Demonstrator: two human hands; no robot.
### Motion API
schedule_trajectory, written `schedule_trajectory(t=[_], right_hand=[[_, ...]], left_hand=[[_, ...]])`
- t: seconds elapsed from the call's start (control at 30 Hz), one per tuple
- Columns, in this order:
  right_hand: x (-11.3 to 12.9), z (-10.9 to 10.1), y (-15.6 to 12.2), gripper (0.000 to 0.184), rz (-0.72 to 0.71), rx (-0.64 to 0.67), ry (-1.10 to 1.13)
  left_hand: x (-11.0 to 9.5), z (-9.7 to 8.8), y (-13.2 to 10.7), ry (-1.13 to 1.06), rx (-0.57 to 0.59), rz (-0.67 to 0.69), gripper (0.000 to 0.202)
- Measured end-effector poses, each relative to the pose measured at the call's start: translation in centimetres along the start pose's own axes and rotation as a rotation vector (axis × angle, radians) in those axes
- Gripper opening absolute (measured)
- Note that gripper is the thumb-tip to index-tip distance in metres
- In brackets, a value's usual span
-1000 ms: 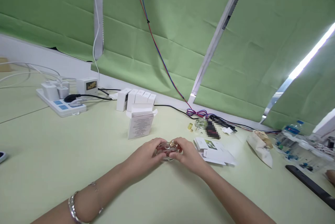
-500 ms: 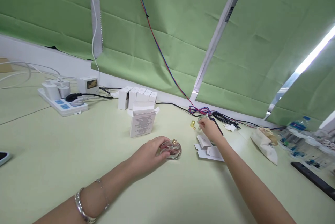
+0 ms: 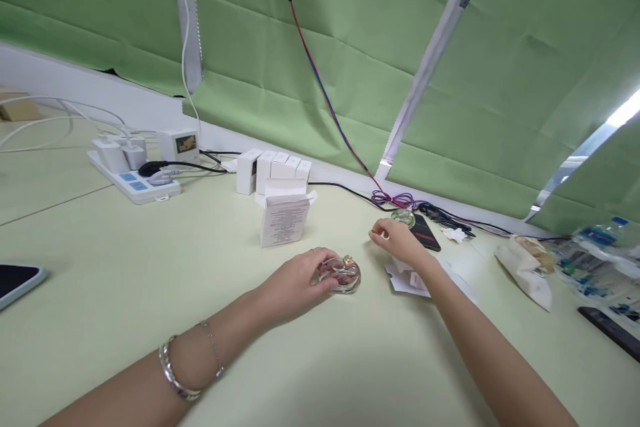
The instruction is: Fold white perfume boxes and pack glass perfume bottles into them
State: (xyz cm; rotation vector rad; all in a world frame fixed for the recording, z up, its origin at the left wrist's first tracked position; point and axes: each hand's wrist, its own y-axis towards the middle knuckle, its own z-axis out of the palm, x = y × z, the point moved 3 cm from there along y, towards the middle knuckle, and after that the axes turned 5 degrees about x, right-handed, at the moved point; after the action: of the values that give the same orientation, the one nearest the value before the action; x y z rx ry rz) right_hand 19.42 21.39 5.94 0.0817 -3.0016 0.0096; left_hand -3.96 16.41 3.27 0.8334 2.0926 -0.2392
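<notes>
Our bench (image 3: pixel 125 294) carries everything here. At its far right we see clear plastic containers (image 3: pixel 595 267) with small blue things inside. An unfolded white carton (image 3: pixel 407 280) lies partly under our right forearm, apparently put aside there. Our open white box (image 3: pixel 284 222) stands upright with its flaps out; we cannot see inside it. Our hands are apart. The left hand (image 3: pixel 300 280) is curled around the side of a clear glass bottle (image 3: pixel 350 275) on the bench, probably to steady it; pink shows through the glass, though whether that is liquid we cannot tell. Behind our right hand (image 3: pixel 397 239) sits a green glass bottle (image 3: pixel 403 216). That hand's thumb and fingertips meet on a gold piece (image 3: pixel 371 233), a grip likely suited to something so small.
</notes>
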Motion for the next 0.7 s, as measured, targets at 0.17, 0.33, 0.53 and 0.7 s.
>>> schedule_trajectory(t=[0.17,0.33,0.53,0.7], right_hand=[[4.7,-2.3,-4.9,0.012,-0.395,0.049,0.22],[6.3,-2.2,-6.8,0.009,-0.529,0.049,0.379],[6.3,-1.6,-6.5,0.008,-0.521,-0.008,0.29],[6.3,-1.2,-6.6,0.02,-0.569,-0.019,0.303]], left_hand=[[0.1,0.4,0.0,-0.024,0.006,-0.002,0.026],[0.0,0.6,0.0,-0.026,0.016,0.001,0.028],[0.0,0.6,0.0,-0.013,0.011,-0.001,0.029],[-0.1,0.6,-0.1,-0.027,0.015,0.003,0.03]])
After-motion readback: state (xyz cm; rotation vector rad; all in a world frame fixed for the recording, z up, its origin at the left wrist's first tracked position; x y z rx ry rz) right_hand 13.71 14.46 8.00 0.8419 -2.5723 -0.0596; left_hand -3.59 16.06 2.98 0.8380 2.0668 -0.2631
